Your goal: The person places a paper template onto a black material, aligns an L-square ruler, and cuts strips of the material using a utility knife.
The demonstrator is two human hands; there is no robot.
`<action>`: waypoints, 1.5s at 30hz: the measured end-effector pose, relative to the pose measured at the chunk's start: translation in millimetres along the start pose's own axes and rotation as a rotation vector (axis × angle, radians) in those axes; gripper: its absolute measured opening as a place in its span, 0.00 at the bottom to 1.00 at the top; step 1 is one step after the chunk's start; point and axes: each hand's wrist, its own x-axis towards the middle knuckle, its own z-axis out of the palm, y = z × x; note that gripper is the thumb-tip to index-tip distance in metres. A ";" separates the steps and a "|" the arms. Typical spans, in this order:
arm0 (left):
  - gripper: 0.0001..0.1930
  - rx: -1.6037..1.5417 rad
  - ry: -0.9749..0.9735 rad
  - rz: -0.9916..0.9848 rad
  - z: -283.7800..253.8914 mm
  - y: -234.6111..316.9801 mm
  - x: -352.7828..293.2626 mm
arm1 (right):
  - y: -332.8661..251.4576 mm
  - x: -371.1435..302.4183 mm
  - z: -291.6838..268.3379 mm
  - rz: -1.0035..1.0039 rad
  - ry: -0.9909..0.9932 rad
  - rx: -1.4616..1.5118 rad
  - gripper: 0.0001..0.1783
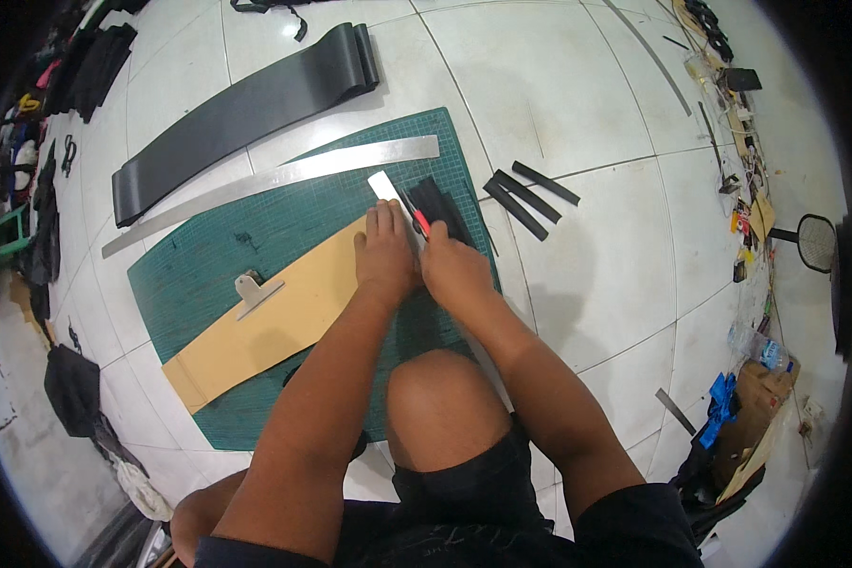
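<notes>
R fingers (437,233) gripping red cutter (420,222), L fingers (384,220) flat on pale ruler (382,188), blk piece (442,207) alongside

Across the cutting mat (189,303), a board (322,293) is laid — clip (253,293) placed on top. Near the mat's right edge, a straightedge (382,186) and a cutter (419,221) are located. The mat's far edge is crossed by a ruler (322,167), left end overhanging. Sheet material (246,114) is laid beyond the mat; strips (521,204) — right of it.

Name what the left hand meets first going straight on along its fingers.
Left hand: likely the short straightedge, its end showing just past the fingertips; beyond lies the long metal straightedge. Heights are unclear.
</notes>
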 end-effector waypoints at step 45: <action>0.62 -0.034 -0.037 0.011 -15.2 5.1 -3.5 | -4.9 27.6 -9.5 -0.016 -0.073 -0.023 0.12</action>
